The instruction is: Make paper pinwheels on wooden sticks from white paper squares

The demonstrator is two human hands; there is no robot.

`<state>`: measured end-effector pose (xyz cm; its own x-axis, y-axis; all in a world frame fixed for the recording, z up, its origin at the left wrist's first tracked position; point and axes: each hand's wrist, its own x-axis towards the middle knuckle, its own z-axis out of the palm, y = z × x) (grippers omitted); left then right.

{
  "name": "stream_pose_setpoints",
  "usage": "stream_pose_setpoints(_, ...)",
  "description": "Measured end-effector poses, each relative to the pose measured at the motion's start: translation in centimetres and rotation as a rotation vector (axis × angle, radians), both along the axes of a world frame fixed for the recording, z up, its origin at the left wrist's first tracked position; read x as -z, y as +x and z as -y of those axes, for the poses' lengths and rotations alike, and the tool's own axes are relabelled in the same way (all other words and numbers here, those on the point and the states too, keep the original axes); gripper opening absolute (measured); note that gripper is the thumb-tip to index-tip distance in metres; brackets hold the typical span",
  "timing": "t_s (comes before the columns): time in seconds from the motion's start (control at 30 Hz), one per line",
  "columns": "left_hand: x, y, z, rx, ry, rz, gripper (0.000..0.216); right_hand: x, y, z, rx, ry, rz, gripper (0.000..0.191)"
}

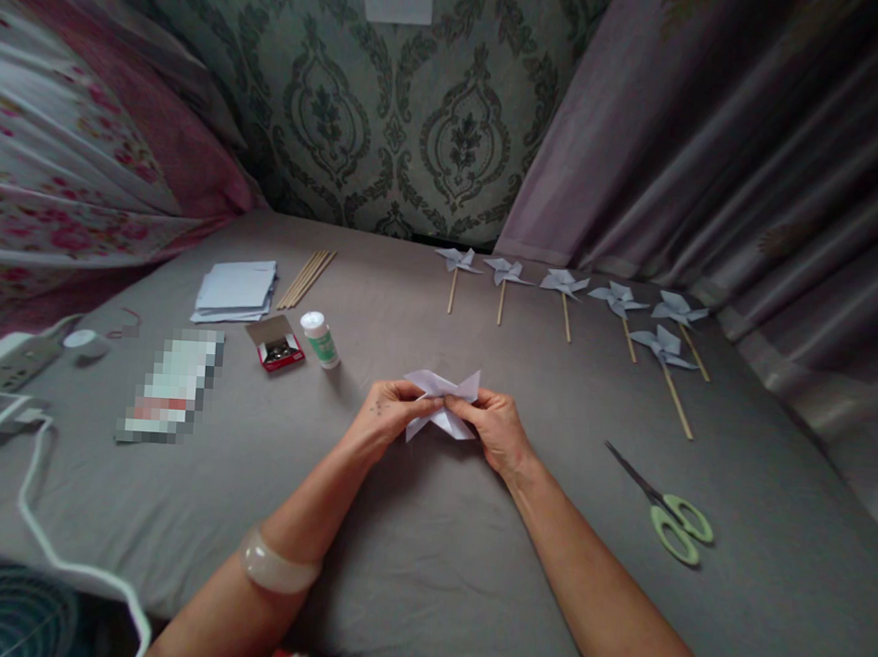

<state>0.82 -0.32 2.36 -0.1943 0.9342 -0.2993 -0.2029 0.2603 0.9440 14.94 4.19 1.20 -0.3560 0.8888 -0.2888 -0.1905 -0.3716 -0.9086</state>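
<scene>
Both hands meet over the grey bed sheet (410, 555) around a folded white paper pinwheel head (444, 400). My left hand (387, 417) pinches its left side with fingers closed. My right hand (493, 426) pinches the centre from the right, fingers curled. The paper's pointed flaps stick out above and below the fingers. A pale bangle (276, 564) sits on my left forearm.
Several finished paper pinwheels on wooden sticks (619, 310) lie in a row at the back right. Green-handled scissors (664, 509) lie right. At left are a glue bottle (320, 339), a red box of pins (277, 344), wooden sticks (306, 278), paper squares (234, 290), tape (85, 344), a power strip (3, 366).
</scene>
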Motion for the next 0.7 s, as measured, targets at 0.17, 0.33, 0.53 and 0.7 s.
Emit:
stream_pose_setpoints(0.17,0.07,0.0,-0.01,0.0,-0.001,-0.014,0.027,0.06,-0.01,-0.02,-0.006,0.003,0.02,0.026)
stream_pose_setpoints(0.33,0.03,-0.05,0.02,0.007,0.002,-0.02,0.026,0.06,-0.07,0.0,-0.006,0.004,0.012,0.025)
stream_pose_setpoints(0.53,-0.06,-0.04,0.02,0.008,-0.005,-0.004,0.026,-0.03,-0.18,0.07,0.006,-0.003,0.01,0.025)
stream_pose_setpoints(0.7,0.06,-0.04,-0.03,0.001,-0.008,0.009,0.027,0.1,-0.26,0.08,0.017,-0.002,0.013,0.026)
